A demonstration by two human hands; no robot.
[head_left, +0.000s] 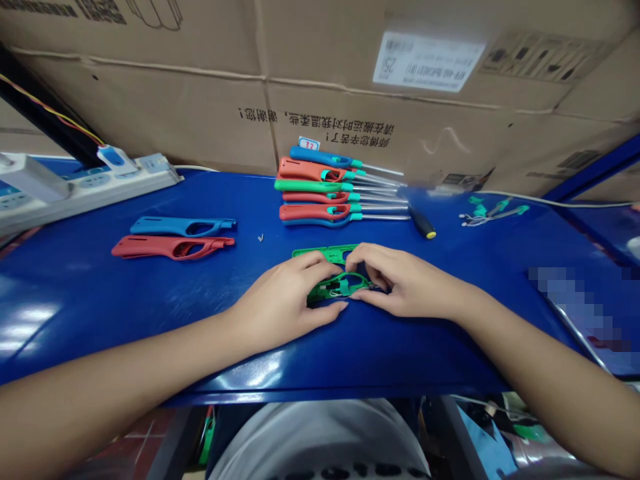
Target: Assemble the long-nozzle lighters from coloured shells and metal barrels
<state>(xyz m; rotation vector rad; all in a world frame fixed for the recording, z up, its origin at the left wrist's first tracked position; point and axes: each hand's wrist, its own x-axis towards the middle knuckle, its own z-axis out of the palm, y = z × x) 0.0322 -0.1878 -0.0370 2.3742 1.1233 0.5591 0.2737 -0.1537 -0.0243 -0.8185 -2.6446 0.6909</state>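
Note:
Near the front of the blue table, an opened green lighter shell half (320, 293) lies between my hands, with a teal trigger (344, 287) and thin wires inside it. My left hand (295, 293) grips the handle end, fingers over the top and thumb along the near side. My right hand (395, 277) pinches at the nozzle end, where the fingertips partly hide what they hold. Just behind lies the other green shell half (327, 254), partly covered by my fingers.
Several assembled lighters (315, 212) lie stacked at the back, beside a black screwdriver (423, 222). To the left are a blue shell (183, 226), a red shell (150, 247) and tiny screws (261, 238). Teal-ended parts (493, 210), a power strip (90, 183) and cardboard boxes (200, 100) stand around.

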